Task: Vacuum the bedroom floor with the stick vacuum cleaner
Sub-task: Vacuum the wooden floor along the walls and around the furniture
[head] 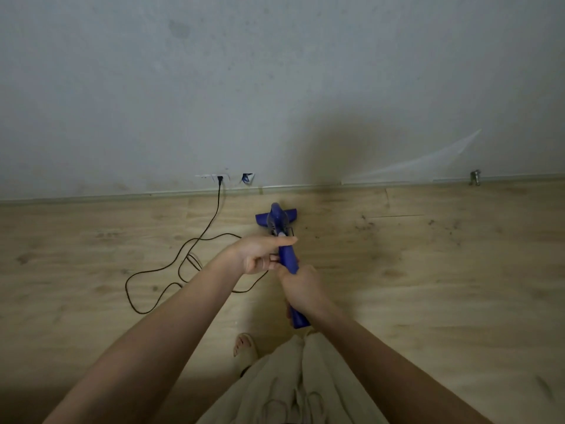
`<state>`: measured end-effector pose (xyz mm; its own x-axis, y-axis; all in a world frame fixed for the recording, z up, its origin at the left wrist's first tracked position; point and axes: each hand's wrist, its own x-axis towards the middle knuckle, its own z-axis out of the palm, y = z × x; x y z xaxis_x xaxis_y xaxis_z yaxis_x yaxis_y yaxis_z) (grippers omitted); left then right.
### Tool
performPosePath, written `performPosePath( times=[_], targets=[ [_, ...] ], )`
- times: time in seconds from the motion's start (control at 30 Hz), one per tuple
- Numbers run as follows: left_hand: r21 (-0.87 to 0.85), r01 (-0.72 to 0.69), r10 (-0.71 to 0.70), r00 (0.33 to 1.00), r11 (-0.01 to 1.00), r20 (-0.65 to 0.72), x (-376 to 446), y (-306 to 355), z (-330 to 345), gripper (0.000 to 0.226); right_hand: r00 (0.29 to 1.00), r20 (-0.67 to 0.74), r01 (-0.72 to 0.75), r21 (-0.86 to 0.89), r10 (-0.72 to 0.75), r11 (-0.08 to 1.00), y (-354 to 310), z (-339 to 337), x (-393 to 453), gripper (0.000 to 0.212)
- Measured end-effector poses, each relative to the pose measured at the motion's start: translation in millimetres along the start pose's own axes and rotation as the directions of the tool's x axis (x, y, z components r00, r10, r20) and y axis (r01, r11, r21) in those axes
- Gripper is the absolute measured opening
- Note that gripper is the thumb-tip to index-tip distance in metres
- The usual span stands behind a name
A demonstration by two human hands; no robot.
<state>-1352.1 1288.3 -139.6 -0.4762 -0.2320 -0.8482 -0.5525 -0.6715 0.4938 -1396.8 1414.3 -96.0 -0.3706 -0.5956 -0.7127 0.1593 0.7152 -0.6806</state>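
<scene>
Fingers [269,261] of the left hand [260,255] curl round the blue stick vacuum cleaner [286,255] up near its body, and the right hand [301,289] grips the handle lower down, so 2 hands on it. Past the fingertips, its floor head [275,215] sits on the wood floor [428,270] near the wall. Left of them, a black cord [183,255] loops up to the socket [219,179]. Some dirt specks [370,224] off to the right.

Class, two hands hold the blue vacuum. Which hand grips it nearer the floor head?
The left hand: it grips the vacuum higher in the view, just behind the floor head. The right hand holds the rear end.
</scene>
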Motion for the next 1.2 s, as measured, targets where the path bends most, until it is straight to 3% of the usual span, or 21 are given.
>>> performPosePath(
  times=[0.43,0.6,0.93,1.2],
  targets=[
    [-0.045,-0.055,0.046,0.985,0.997,-0.169,16.6,-7.1,-17.0,0.028,0.994,-0.056,-0.096,0.057,0.099,0.994,12.0,41.6,34.6,0.019],
    [-0.058,-0.05,0.039,0.986,0.997,-0.163,16.2,-8.5,-27.1,0.024,0.995,-0.052,-0.08,0.046,0.082,0.996,11.3,51.1,36.9,0.013],
    [-0.02,-0.083,0.079,0.989,0.996,-0.127,8.2,-4.0,1.4,0.03,0.99,-0.036,-0.135,-0.072,0.133,0.988,3.2,17.4,18.3,0.024],
    [-0.043,-0.068,0.064,0.994,0.997,-0.084,-7.3,-14.4,-16.7,0.035,0.995,0.033,-0.097,0.023,0.096,0.995,-17.6,18.6,-29.6,0.018]
  ],
)
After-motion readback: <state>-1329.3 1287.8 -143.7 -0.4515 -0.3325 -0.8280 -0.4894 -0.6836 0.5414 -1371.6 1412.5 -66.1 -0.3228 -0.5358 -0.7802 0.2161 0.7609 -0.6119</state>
